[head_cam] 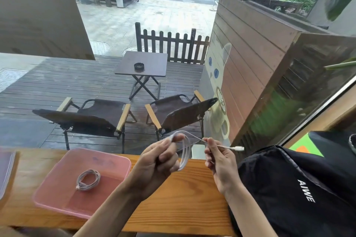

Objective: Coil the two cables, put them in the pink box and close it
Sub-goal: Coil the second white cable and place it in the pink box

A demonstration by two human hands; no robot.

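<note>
At the desk's [183,204] far left edge lies what looks like the box's lid [5,171], set aside so the box stays open. Right of it, near the desk's left end, sits the pink box [48,196], lidless, with one cable [88,179] already coiled on its floor. Above the desk's middle, the left hand [156,163] is closed around a bundle of loops of the second cable [185,152], white, pinching them so they cannot spring apart. The right hand [219,161] pinches the cable's free tail between thumb and fingertips, plug [238,148] sticking out to the right, probably to feed the last turn onto the coil. On the desk's right end a black bag [300,188] crowds close to the right forearm. Nothing blocks the way from the hands to the box. Beyond the window are chairs and a small table.
</note>
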